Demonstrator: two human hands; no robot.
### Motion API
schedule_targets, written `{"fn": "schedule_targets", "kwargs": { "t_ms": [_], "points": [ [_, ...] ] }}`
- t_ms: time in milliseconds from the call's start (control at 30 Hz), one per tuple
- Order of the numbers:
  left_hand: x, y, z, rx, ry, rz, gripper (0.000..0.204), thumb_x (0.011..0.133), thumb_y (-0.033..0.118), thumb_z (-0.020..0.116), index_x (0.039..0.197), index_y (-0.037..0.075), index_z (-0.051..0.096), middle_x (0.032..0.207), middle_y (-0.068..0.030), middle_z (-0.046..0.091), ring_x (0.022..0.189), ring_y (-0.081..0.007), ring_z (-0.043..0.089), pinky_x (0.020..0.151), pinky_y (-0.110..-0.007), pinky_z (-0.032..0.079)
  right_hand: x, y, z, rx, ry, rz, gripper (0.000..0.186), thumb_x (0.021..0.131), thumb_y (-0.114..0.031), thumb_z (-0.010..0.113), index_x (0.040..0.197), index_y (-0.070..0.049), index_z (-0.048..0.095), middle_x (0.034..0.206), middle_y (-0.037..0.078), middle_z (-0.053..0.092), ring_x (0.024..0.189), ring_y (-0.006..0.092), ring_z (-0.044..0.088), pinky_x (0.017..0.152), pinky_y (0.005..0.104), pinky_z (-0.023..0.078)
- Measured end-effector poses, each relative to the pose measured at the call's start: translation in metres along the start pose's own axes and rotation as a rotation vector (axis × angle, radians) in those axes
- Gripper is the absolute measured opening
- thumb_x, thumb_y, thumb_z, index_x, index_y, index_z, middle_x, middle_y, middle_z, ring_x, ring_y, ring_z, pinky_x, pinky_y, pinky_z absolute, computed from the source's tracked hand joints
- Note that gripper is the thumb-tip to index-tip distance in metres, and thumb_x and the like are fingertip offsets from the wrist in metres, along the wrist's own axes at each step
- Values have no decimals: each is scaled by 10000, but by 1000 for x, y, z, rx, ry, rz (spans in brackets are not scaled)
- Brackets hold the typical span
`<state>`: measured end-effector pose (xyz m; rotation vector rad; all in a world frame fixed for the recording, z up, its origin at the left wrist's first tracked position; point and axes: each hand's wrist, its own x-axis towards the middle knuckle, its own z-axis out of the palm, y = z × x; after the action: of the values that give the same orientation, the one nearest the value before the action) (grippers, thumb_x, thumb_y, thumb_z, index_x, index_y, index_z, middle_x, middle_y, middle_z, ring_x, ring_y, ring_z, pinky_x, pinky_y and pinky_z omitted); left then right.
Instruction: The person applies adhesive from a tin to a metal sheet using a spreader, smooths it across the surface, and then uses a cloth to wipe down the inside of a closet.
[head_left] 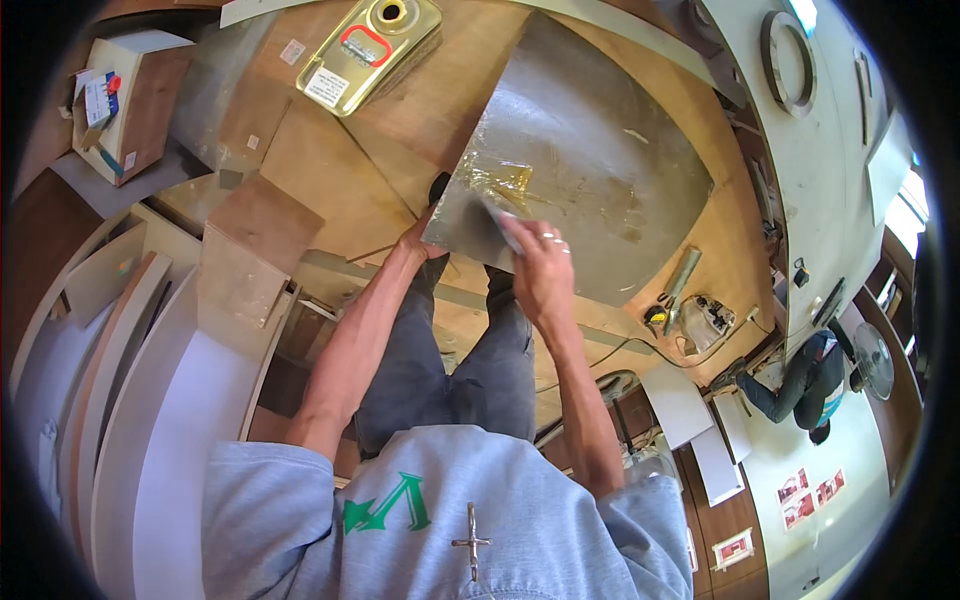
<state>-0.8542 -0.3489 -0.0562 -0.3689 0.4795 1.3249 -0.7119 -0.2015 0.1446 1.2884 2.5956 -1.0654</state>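
Note:
A dark grey sheet (620, 130) with a curved edge lies on a plywood surface, smeared with yellowish glossy paste (508, 176) toward its left part. My left hand (425, 240) grips the near left edge of the sheet, fingers partly hidden. My right hand (545, 270) is closed on a flat metal scraper (500, 222) held against the sheet beside the paste. Beyond the sheet's left edge stands a gold rectangular can (355, 85) with a round opening and a red handle.
Plywood boxes (140, 110) and curved panels (160, 380) stand at left. Right of the sheet lie a tape measure (656, 318), a grey roll (683, 270) and a bag (706, 320). At far right a person (810, 385) in dark clothing is near a fan (874, 365).

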Motion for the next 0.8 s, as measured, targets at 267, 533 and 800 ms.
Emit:
{"fn": "schedule_targets", "kwargs": {
  "t_ms": [267, 533, 800],
  "points": [
    [0, -17, 22, -395, 19, -126, 410, 1026, 295, 542, 1382, 94, 555, 1367, -49, 609, 1221, -227, 591, 1070, -395, 474, 21, 48, -2, -90, 218, 283, 341, 970, -90, 562, 1302, -107, 636, 1111, 140, 616, 1032, 353, 602, 874, 453, 511],
    [6, -3, 81, -144, 47, -41, 518, 1043, 391, 462, 1484, 120, 448, 1479, -93, 523, 1352, -256, 508, 1155, -460, 411, 66, -2, -13, -144, 108, -60, 448, 859, 4, 584, 1271, -145, 680, 1133, 107, 629, 1043, 323, 597, 893, 440, 493],
    [8, -12, 73, 12, -90, 77, 505, 1057, 392, 421, 1454, 82, 453, 1452, -134, 518, 1327, -290, 520, 1130, -471, 441, 41, -25, -34, -79, -123, -272, 515, 833, 35, 595, 1297, -174, 675, 1141, 84, 616, 1055, 310, 581, 917, 449, 458]
  ]
}}
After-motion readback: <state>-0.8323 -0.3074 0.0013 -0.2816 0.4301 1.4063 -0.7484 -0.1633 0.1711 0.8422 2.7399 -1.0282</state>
